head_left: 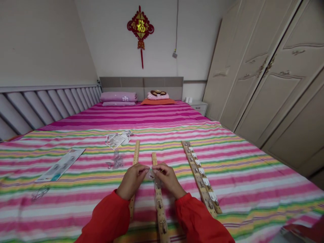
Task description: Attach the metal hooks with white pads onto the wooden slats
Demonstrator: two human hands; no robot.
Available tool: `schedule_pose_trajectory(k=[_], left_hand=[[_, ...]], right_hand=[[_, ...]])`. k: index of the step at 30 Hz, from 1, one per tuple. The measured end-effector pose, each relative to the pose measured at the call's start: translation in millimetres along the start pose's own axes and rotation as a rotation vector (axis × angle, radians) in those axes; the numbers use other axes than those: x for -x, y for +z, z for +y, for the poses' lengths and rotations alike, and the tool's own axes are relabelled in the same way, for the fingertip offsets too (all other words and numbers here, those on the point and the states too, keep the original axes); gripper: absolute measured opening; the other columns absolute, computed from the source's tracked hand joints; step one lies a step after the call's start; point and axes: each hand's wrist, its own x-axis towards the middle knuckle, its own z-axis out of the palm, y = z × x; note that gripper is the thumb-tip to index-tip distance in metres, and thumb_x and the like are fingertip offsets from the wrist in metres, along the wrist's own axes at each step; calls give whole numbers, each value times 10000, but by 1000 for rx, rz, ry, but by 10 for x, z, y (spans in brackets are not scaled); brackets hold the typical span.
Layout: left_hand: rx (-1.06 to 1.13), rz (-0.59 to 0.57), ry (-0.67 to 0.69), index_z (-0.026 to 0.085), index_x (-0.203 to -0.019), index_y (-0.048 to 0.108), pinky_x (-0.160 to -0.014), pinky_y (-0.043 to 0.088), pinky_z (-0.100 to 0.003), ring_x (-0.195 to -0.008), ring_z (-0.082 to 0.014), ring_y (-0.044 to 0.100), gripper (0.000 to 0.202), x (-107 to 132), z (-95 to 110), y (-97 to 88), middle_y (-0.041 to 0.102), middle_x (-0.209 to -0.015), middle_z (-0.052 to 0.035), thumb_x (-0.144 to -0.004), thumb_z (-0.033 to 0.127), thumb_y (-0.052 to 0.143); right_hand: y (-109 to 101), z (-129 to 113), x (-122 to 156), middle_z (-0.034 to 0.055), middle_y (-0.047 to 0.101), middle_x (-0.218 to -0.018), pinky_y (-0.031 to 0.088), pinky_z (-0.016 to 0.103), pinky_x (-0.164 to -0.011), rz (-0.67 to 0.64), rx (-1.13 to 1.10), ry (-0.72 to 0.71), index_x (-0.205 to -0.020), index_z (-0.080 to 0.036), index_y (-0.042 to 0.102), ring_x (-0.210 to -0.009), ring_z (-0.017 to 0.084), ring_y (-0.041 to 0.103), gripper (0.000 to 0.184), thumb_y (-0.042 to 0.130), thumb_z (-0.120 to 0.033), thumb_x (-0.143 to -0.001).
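My left hand (134, 179) and my right hand (165, 177) meet above the middle wooden strip (159, 194), thumbs and fingers pinched together. Between their fingertips is a small clear packet (151, 175) that appears to have a metal piece in it; its details are too small to make out. Metal hooks (163, 226) sit along the near part of this strip. Partly behind my left forearm lies another wooden strip (136, 152) with a row of holes. To the right, two strips lie side by side, bearing metal hooks (201, 184) and white fittings (206, 182).
Left of the strips are a pile of small clear packets (117, 160), crumpled packaging (118, 139), a long printed package (62, 164) and a thin clear scrap (40, 193). Everything rests on a striped bedsheet (243, 179). Folded bedding (118, 97) lies by the headboard; wardrobes (275, 77) stand right.
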Motion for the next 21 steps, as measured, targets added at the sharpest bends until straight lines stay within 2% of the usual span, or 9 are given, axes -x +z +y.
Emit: schedule_pose_trajectory(k=[6, 9, 11, 14, 18, 21], left_hand=[[252, 69, -126, 188, -740, 739, -673, 451, -290, -731, -200, 605, 241, -85, 11, 94, 690, -749, -62, -626, 389, 670], [417, 110, -228, 156, -846, 723, -632, 452, -275, -703, -181, 601, 380, -145, -58, 165, 689, -751, -54, -594, 439, 697], [528, 150, -316, 144, -901, 701, -625, 455, -263, -701, -166, 604, 451, -190, -129, 225, 687, -757, -47, -581, 462, 708], [643, 154, -423, 131, -831, 681, -610, 458, -250, -667, -150, 608, 443, -277, -242, 331, 677, -695, -38, -530, 450, 747], [729, 114, -438, 132, -736, 661, -603, 461, -242, -611, -126, 597, 385, -468, -347, 448, 665, -643, -22, -461, 368, 790], [738, 133, -451, 132, -702, 657, -581, 452, -236, -561, -108, 574, 349, -640, -395, 496, 648, -603, -8, -449, 337, 785]], right_hand=[[21, 68, -26, -23, 613, -552, 409, 234, -490, -29, -169, 171, -724, -176, 712, -482, 101, 505, 212, 753, -345, -602], [-2, 105, -65, -31, 602, -519, 380, 219, -449, -28, -232, 254, -737, -161, 703, -424, 83, 480, 258, 768, -350, -574], [-27, 120, -118, -29, 613, -527, 379, 213, -451, 20, -277, 287, -750, -155, 695, -421, 78, 485, 274, 773, -334, -558], [-62, 140, -239, -31, 618, -527, 383, 211, -451, 111, -320, 298, -741, -150, 678, -417, 74, 482, 262, 766, -306, -549], [-85, 203, -435, -28, 617, -520, 397, 216, -445, 198, -313, 289, -704, -154, 652, -421, 81, 494, 239, 753, -288, -533], [-91, 289, -571, -22, 625, -523, 409, 216, -447, 230, -288, 306, -687, -155, 641, -430, 88, 513, 228, 742, -278, -523]])
